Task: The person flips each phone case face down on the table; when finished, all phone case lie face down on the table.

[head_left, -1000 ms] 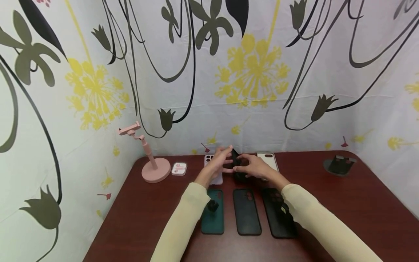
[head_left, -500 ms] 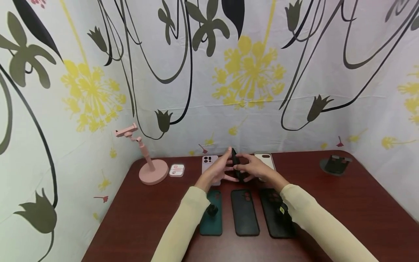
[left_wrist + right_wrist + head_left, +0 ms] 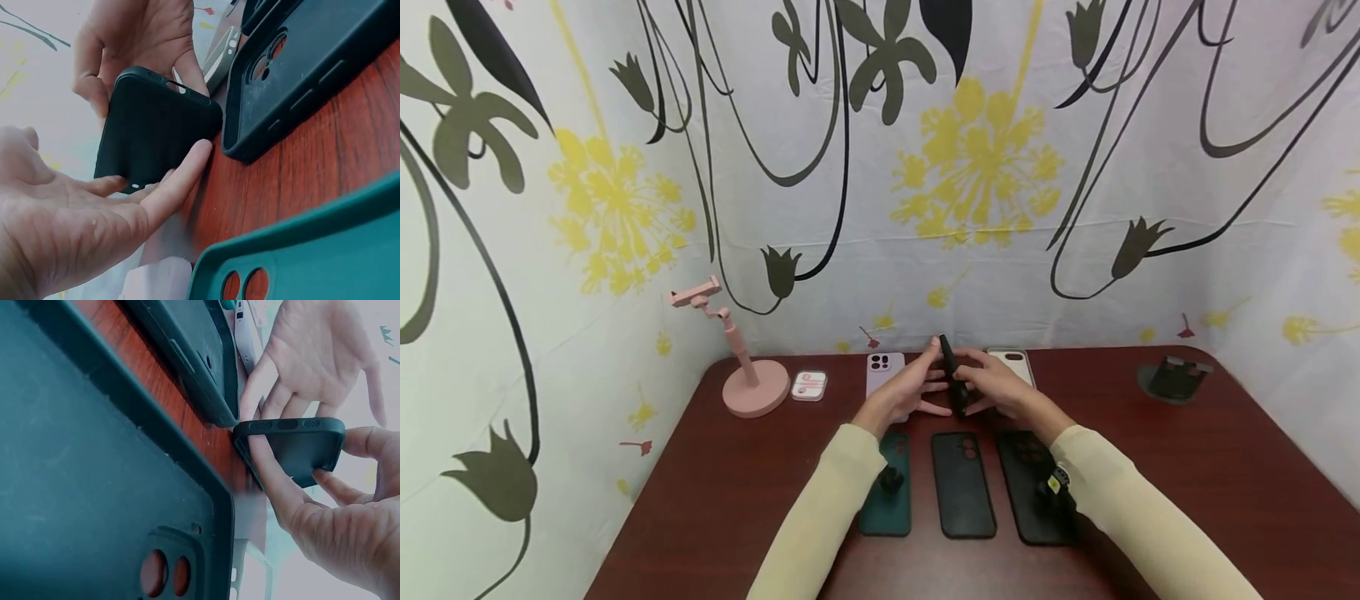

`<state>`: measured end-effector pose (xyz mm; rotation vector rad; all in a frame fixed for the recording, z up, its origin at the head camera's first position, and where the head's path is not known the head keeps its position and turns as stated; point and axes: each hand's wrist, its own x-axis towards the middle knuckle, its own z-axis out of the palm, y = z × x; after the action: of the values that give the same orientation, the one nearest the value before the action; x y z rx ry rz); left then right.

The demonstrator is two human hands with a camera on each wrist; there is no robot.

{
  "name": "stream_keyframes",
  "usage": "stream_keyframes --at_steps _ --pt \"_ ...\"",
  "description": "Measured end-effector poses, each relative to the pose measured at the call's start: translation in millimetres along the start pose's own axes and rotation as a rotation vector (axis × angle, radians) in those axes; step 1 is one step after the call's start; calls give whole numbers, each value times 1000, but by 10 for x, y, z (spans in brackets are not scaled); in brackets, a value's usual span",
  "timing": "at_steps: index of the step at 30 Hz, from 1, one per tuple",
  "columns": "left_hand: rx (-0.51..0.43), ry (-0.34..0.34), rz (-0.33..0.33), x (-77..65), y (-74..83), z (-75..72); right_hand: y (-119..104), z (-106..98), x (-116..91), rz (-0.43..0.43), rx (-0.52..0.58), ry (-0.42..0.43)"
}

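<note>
Black phone case (image 3: 159, 128) has shifted rightward, right grip (image 3: 1002, 388) pinching it, left grip (image 3: 904, 390) spread.

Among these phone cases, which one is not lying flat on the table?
The black phone case between the left hand and the right hand: it is tipped up, while the others lie flat on the reddish-brown table.

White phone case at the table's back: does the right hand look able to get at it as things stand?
Probably yes, once the right hand lets go of the black phone case it holds: the white phone case lies close by, with nothing seen resting on it.
</note>
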<state>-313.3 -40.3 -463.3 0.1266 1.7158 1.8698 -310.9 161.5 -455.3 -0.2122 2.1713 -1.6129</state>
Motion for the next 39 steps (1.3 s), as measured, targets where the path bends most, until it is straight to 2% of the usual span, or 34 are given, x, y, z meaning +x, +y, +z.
stream_keyframes --at_steps 9,21,28,33,39 --pt "-38 49 -2 54 -22 84 33 -13 -57 -14 9 87" --pt "-74 112 -1 42 8 63 59 -17 -64 -39 21 149" --pt "-54 127 -21 51 38 62 54 -10 -76 -33 44 195" --pt "-44 160 13 51 26 51 41 -8 -105 -47 70 216" --pt "-114 242 48 17 -5 9 43 -3 -140 -62 57 236"
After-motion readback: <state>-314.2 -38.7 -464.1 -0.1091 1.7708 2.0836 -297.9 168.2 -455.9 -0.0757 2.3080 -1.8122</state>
